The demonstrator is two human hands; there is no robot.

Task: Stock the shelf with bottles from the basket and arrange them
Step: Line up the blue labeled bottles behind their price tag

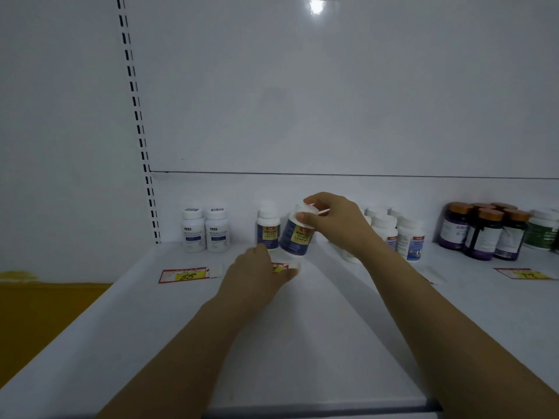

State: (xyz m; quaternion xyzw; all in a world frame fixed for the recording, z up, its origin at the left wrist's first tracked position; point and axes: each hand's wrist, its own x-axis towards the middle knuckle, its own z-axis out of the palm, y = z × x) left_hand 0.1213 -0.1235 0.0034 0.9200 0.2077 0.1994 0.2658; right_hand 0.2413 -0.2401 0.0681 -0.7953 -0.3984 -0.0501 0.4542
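My right hand grips the white cap of a dark blue bottle with a yellow and red label, holding it tilted just above the white shelf. A matching bottle stands upright right beside it on the left. My left hand reaches forward below the tilted bottle, its fingers lying over a red and yellow price tag on the shelf. I cannot tell whether the left hand pinches the tag. The basket is out of view.
Two white bottles stand at the back left. Several white bottles stand behind my right arm. Dark bottles with brown caps and a green one fill the right. Price tags lie on the shelf.
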